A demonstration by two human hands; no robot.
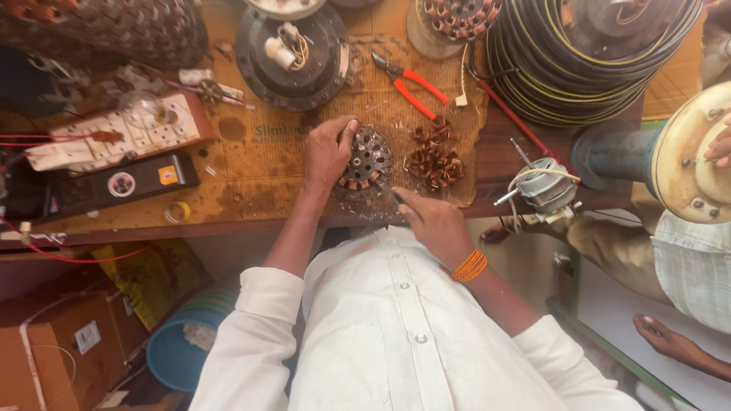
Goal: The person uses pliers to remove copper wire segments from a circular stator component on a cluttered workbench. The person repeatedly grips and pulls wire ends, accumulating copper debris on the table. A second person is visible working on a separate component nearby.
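Observation:
My left hand [327, 151] grips the left rim of a round fan stator [368, 164] with copper windings, lying on a piece of brown cardboard [266, 164] on the wooden bench. My right hand [432, 221] is closed around a thin dark tool [397, 199] whose tip touches the stator's near edge. A pile of pulled copper wire coils [435, 158] lies just right of the stator. An orange thread band is tied round my right wrist.
Orange-handled pliers [411, 82] lie beyond the stator. A dark motor housing [293, 53], another stator [457, 19] and a large cable coil [601, 53] stand at the back. A switchboard with a bulb [114, 137] is at left. Another person [685, 251] holds a cream fan motor [697, 152] at right.

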